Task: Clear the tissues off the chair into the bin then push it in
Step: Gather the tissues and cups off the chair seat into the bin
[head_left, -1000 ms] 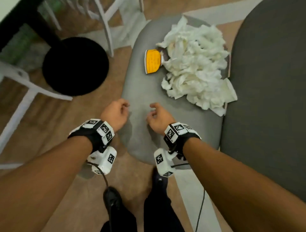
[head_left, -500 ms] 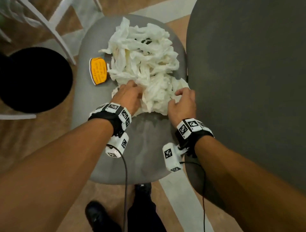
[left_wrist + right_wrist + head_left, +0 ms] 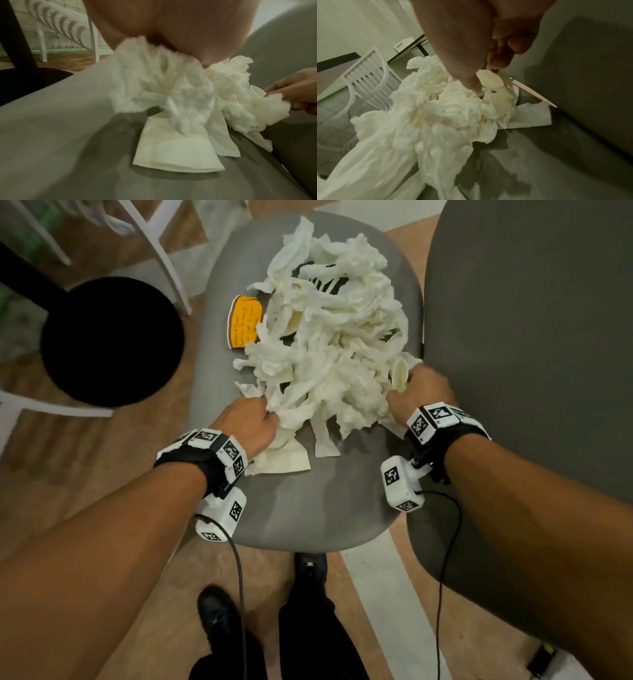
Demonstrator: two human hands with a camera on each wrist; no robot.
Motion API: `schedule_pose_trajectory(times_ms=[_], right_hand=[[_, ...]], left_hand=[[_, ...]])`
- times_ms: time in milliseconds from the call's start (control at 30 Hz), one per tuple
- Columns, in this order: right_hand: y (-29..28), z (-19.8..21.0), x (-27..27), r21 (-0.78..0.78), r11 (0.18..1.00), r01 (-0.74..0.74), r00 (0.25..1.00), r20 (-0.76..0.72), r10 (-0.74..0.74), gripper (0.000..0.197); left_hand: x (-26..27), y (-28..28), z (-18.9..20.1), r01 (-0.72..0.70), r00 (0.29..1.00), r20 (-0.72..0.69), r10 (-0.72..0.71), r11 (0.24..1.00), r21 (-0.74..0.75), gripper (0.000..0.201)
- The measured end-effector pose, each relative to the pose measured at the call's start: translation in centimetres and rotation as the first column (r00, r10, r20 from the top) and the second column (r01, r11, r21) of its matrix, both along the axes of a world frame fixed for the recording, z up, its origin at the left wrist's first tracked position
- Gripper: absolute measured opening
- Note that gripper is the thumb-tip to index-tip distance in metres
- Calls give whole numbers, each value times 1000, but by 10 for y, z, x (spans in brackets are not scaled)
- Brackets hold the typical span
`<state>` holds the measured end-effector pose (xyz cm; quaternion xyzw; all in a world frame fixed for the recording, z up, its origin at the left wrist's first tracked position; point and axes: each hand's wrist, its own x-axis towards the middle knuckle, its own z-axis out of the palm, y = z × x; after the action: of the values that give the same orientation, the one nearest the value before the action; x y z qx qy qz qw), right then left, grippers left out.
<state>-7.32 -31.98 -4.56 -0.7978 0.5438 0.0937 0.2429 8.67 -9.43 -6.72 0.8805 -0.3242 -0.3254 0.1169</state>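
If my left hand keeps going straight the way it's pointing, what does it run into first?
Your left hand already grips the near edge of the tissue pile on the chair seat. Going straight on, it would likely just push deeper into those tissues; the orange card lies off to the left of that line.

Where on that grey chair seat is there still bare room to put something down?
The seat is bare along its near edge, between the wrists, and in a strip on the left beside the orange card. The middle and far right are crowded with tissues, gripped by the left hand and right hand.
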Motion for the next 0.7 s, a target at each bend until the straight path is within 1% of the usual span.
schedule_pose_trajectory(times_ms=[100, 167, 200, 233, 333, 367, 400, 433, 467, 533, 567, 633, 700], right_hand=[[8, 12, -2, -81, 997, -5, 1000, 18, 6, 38], [16, 19, -2, -148, 989, -13, 1000, 26, 17, 42], [21, 22, -1, -188, 982, -19, 999, 29, 25, 44], [26, 26, 0, -221, 975, -23, 999, 37, 32, 45], [48, 37, 4, -267, 963, -24, 994, 99, 52, 41], [57, 40, 6, -274, 961, -30, 989, 133, 69, 37], [67, 43, 9, -274, 961, -41, 981, 170, 90, 35], [78, 44, 13, -263, 963, -61, 972, 204, 117, 34], [90, 43, 18, -246, 965, -91, 960, 236, 150, 34], [113, 42, 28, -186, 968, -166, 928, 303, 218, 31], [126, 42, 34, -136, 968, -212, 915, 322, 245, 29], [153, 41, 45, -26, 951, -308, 895, 331, 299, 27], [178, 38, 56, 28, 923, -384, 875, 330, 354, 27]], left_hand=[[-8, 20, 10, -89, 996, -5, 89, 996, 3, 44], [-12, 33, 12, -111, 994, 15, 111, 994, -3, 53], [-11, 41, 11, -113, 993, 26, 114, 993, -17, 50], [-11, 48, 10, -120, 992, 31, 121, 992, -37, 43], [-12, 68, 15, -180, 983, 2, 182, 975, -133, 15], [-12, 76, 18, -197, 980, -23, 196, 970, -144, 23], [-12, 85, 21, -198, 980, -50, 193, 968, -155, 38], [-12, 94, 23, -183, 982, -75, 173, 968, -169, 47], [-10, 103, 23, -154, 987, -79, 141, 970, -187, 45], [-8, 122, 22, -131, 990, -70, 120, 971, -198, 23], [-6, 131, 23, -156, 987, -70, 145, 969, -192, 19], [-3, 145, 26, -211, 977, -68, 202, 959, -189, 20], [0, 161, 27, -277, 961, -76, 267, 946, -170, 20]])
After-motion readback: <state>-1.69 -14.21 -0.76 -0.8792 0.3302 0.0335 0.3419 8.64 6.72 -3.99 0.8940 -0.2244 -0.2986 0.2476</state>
